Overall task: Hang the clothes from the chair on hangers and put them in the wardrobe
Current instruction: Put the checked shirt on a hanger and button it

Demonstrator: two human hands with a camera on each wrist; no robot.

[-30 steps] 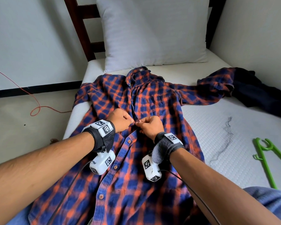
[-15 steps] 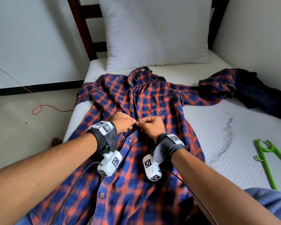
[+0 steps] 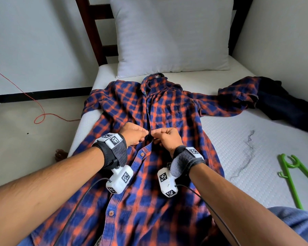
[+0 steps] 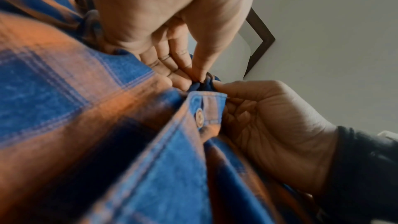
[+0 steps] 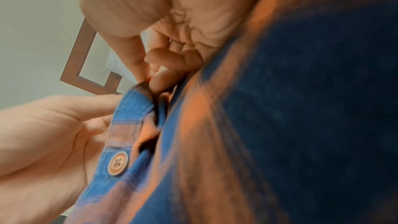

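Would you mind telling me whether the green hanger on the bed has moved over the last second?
No: the green hanger keeps its place right of the loose thread on the mattress.

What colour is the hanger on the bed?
The hanger is bright green, clearest in the head view.

The plaid shirt (image 3: 167,110) is soft woven cloth, matt, with smooth glossy buttons (image 5: 117,163). The hanger (image 3: 292,178) at near right is shiny green plastic; the mattress (image 3: 229,139) has dimpled white fabric; the headboard (image 3: 96,32) is dark wood.
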